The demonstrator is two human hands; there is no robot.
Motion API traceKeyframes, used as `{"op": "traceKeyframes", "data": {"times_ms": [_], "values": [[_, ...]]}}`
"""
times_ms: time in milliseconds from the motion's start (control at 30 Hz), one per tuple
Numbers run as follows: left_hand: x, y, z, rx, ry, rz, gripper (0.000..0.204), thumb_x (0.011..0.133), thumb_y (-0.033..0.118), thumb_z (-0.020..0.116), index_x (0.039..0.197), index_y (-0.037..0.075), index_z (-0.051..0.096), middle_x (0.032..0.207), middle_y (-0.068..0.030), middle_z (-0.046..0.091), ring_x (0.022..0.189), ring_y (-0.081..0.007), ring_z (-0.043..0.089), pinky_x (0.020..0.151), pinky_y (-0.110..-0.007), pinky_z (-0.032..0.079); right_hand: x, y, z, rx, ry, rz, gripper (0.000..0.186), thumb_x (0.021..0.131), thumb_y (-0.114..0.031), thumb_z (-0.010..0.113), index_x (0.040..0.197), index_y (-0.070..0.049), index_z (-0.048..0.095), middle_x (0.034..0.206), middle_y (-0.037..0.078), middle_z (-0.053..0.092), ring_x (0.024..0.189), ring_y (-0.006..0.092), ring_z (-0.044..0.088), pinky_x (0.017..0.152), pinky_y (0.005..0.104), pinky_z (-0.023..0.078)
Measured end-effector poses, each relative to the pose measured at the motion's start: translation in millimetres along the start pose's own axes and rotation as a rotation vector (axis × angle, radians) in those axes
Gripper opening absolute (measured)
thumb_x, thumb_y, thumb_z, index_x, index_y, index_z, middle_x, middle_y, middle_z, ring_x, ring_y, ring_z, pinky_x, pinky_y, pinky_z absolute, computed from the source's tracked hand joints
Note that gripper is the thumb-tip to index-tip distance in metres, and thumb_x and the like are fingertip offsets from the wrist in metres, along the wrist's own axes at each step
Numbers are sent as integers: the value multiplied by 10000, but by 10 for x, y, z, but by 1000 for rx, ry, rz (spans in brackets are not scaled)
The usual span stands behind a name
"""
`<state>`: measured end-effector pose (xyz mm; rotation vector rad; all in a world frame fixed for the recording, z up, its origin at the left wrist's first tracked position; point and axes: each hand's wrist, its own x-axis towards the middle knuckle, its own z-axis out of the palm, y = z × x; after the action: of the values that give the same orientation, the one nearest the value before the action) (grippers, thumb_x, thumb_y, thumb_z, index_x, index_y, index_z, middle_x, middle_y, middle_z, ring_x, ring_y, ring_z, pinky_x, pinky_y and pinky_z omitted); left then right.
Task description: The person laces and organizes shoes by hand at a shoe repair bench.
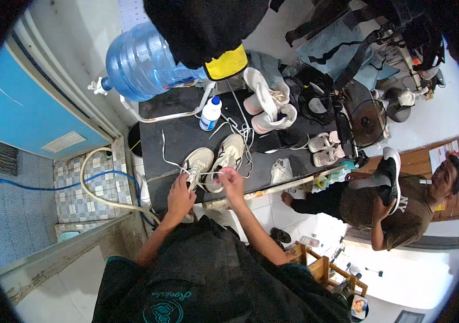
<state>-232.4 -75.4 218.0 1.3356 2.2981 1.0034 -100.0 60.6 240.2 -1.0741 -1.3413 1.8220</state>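
Two cream sneakers stand on the dark tabletop. My left hand has its fingers closed at the front of the left sneaker, gripping its white lace near the upper. My right hand pinches a length of lace beside the right sneaker, with the lace stretched between my hands. Loose white laces trail over the table behind the sneakers. A white bottle with a blue cap stands just beyond them.
A blue water jug lies on its side at the back. Other shoes and sandals crowd the table's right. Another person at the right holds a black shoe. Hoses cross the tiled floor at left.
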Motion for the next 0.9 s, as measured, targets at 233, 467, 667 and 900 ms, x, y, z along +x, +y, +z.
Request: {"op": "traceKeyframes", "data": {"times_ms": [233,467,667,900], "values": [[40,-21,-1,-5,-25,-78,580,750,92,627,1276,41,389,1225,-208,494,1057,-425,527,885,-483,448,-76,-373,-620,-1001,-204,-329,61,808,-106,668,837,-82,619,646,22,608,534,161,569,520,341,455],[39,-45,-108,9,20,132,506,799,155,653,1240,-17,474,1221,-234,508,1133,-407,494,954,-457,398,-325,-717,-1013,-828,-665,-55,144,792,-189,655,874,-79,700,837,161,683,771,266,669,654,373,506],[221,-68,2,-50,35,83,197,830,164,633,940,1,640,1044,-153,611,1016,-354,558,925,-458,405,278,-21,98,-1011,-211,-530,207,722,-167,640,866,-20,623,880,185,609,863,348,618,713,463,496],[588,-68,-65,194,-27,144,118,657,102,735,648,9,662,834,-139,652,853,-320,626,801,-413,472,243,215,458,-1190,-182,-396,185,733,-130,640,870,-7,625,892,189,609,860,356,640,691,443,526]]}}
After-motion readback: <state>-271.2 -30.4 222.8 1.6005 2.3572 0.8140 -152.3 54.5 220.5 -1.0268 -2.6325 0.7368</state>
